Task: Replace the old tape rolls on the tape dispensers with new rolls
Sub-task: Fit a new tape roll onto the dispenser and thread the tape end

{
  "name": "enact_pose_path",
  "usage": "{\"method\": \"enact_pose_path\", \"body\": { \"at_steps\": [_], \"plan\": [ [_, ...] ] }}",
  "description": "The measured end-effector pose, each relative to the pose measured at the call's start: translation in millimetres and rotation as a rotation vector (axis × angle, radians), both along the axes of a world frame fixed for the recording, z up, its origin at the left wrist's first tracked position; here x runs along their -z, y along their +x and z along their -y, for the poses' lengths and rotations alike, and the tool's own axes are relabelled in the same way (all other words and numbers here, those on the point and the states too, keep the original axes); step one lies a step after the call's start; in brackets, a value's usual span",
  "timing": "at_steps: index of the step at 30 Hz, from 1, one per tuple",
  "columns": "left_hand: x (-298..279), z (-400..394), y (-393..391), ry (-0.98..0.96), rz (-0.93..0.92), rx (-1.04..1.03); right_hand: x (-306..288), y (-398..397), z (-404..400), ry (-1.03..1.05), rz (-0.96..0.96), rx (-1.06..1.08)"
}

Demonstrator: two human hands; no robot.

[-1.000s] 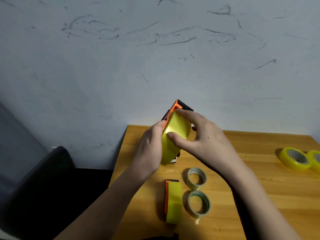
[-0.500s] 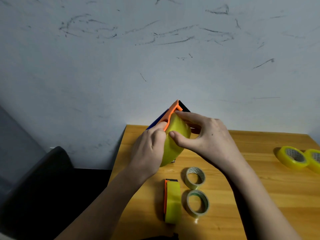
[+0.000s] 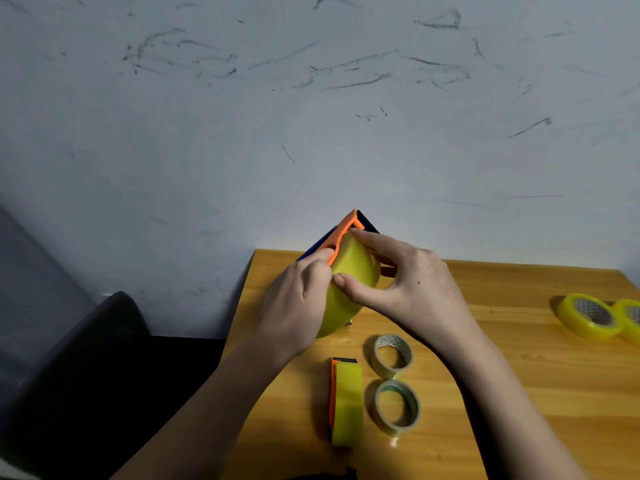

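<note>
Both hands were together above the far left corner of the table [image 3: 519, 393], clamped on one tape dispenser [image 3: 343, 233] with an orange frame and a yellow roll [image 3: 349, 282] seated in it. The left hand [image 3: 298, 306] gripped the dispenser from its left side, fingers curled round the frame. The right hand [image 3: 408, 289] pinched the roll, thumb on its near face and forefinger over the top by the orange edge.

Just below the hands lay a second dispenser [image 3: 346, 403], on its side and already carrying yellow tape. Touching nothing, two nearly spent rolls [image 3: 393, 355] sat beside it under the right wrist, one behind the other [image 3: 398, 408]. Well off to the right of the right hand lay two full yellow rolls [image 3: 588, 317], side by side, the outer one [image 3: 632, 323] cut by the frame edge.

That made two dispensers, two spent rolls and two fresh loose ones.

The table's left edge ran just under the left forearm, with a dark chair back [image 3: 79, 358] beyond it. The scuffed wall [image 3: 311, 133] stood close behind the hands. Bare wood lay between the right forearm and the fresh rolls.
</note>
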State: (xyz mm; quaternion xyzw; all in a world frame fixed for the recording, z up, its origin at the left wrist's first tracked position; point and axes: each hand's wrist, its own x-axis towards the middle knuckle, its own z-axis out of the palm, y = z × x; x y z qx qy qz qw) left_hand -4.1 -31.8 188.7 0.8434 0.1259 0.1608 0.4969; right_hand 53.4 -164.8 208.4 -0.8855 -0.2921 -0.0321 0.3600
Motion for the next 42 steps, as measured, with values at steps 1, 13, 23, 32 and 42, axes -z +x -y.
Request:
{"method": "enact_pose_path", "body": {
  "at_steps": [1,13,23,32,42],
  "plan": [
    [0,0,0,0.003,0.004,-0.004,-1,1,1,0.016,-0.006,0.001],
    [-4,-1,-2,0.077,0.025,0.029,-7,-2,3,0.059,0.023,0.015],
    [-2,-3,-6,0.118,0.077,0.052,0,-4,1,0.116,-0.010,0.037],
    [-4,-3,-5,0.157,0.061,0.053,0,-4,2,0.102,0.015,0.018],
    [1,-4,-3,0.181,0.094,0.067,7,-3,0,0.139,-0.031,0.056]
  ]
}}
